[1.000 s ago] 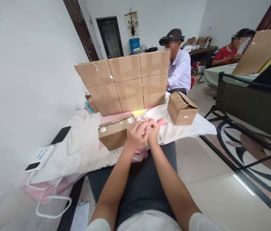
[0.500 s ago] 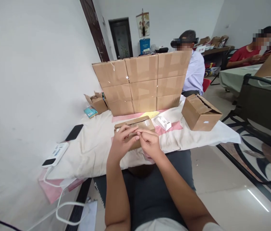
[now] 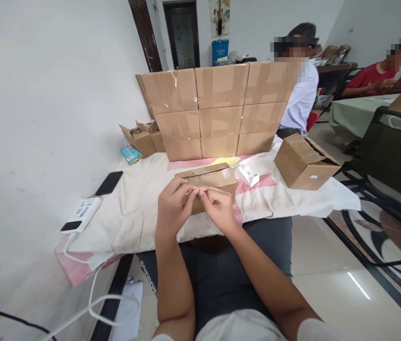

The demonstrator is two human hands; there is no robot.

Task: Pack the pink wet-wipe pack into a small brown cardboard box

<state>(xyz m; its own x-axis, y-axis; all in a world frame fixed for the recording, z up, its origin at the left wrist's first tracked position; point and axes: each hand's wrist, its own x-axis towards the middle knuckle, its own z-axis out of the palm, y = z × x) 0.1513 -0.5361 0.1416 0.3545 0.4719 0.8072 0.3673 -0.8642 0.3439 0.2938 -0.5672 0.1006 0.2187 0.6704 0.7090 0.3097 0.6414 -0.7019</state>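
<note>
My left hand (image 3: 175,204) and my right hand (image 3: 219,204) meet fingertip to fingertip over the near side of a closed cardboard box (image 3: 209,177). Both are pinched; whatever lies between the fingertips is too small to make out. Just right of that box a white plastic device (image 3: 247,175) rests on the cloth-covered table (image 3: 143,208). Behind stands a wall of stacked, taped cardboard boxes (image 3: 221,111).
A cardboard box with loose flaps (image 3: 302,163) sits at the right end. On the left are an open carton (image 3: 143,139), a blue packet (image 3: 131,154), a black phone (image 3: 110,183) and a white power strip (image 3: 83,215). Two people sit beyond.
The view has shifted a little. My hands have drawn slightly to the left of the box, fingertips now meeting more evenly, and more of the box top shows.
</note>
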